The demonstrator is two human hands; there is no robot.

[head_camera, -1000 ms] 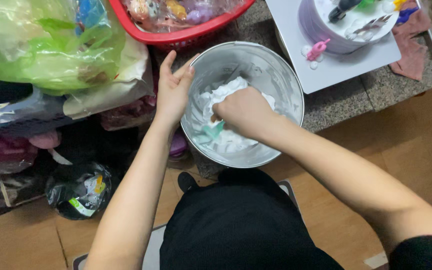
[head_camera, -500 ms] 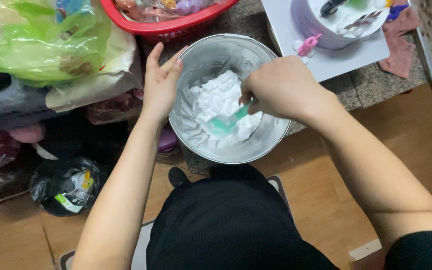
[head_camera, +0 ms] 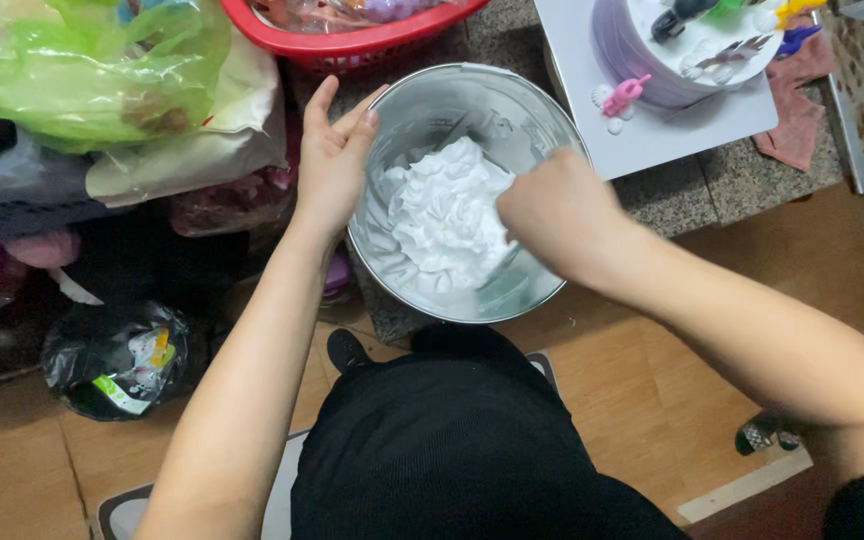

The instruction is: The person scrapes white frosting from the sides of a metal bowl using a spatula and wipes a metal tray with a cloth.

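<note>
Speckled stone makes the counter (head_camera: 727, 180), and wood floor lies below it. At the counter's edge stands a shiny metal bowl (head_camera: 542, 120) with fluffy white cream (head_camera: 447, 215) piled inside. That cream looks soft, light and sticky. The bowl looks stiff and slippery, so its rim seems the best place to grab. The left hand (head_camera: 332, 165) lies flat against the bowl's left rim, fingers straight. The right hand (head_camera: 557, 215) is curled into a fist over the cream. What it grips is hidden under it. A cake (head_camera: 672, 50) is cut off above.
</note>
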